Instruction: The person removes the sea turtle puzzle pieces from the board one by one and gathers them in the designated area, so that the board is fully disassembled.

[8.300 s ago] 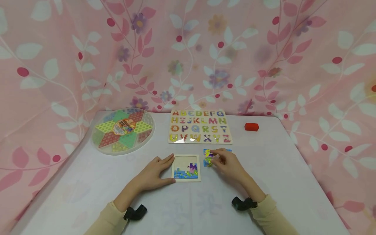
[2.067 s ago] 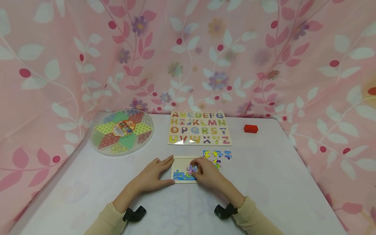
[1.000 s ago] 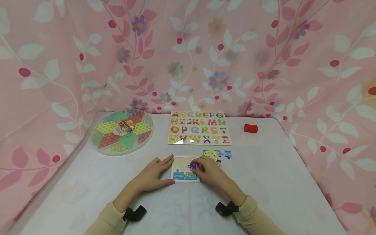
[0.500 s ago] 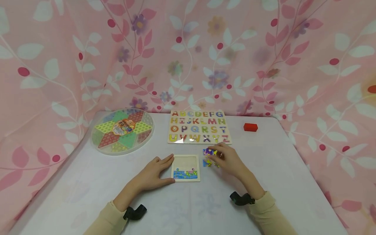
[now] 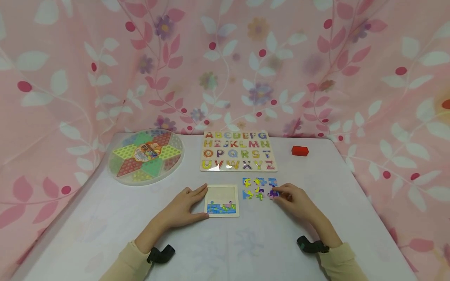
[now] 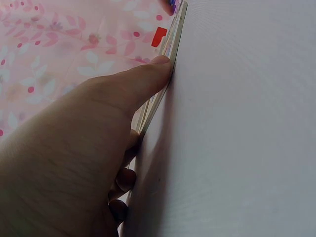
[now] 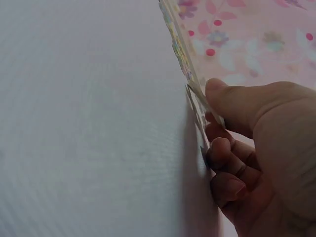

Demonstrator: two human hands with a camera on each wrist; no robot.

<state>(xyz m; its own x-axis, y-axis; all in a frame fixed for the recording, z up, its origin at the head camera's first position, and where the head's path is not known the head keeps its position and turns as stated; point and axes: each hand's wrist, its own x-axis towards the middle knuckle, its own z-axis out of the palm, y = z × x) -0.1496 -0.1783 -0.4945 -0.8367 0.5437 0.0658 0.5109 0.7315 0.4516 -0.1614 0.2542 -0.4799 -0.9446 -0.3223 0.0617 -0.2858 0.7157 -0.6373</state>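
A small square jigsaw tray (image 5: 237,195) with a pale wooden rim lies in the head view, its lower part filled with blue and green pieces. My left hand (image 5: 185,207) rests along its left side, fingertips at the upper corner and thumb at the lower one. In the left wrist view the thumb (image 6: 148,81) lies on the tray's edge. My right hand (image 5: 295,200) pinches a purple jigsaw piece (image 5: 272,194) at the right of the loose pieces. The right wrist view shows that piece (image 7: 212,108) tilted between thumb and fingers.
Several loose jigsaw pieces (image 5: 259,182) lie right of the tray. Behind stands an alphabet board (image 5: 239,149). A round Chinese checkers board (image 5: 147,156) is at the back left, and a red block (image 5: 300,151) at the back right. A floral curtain (image 5: 225,70) hangs behind the table.
My right hand has taken the purple piece out of the tray and carried it right, past the loose pieces. The left hand has stayed at the tray.
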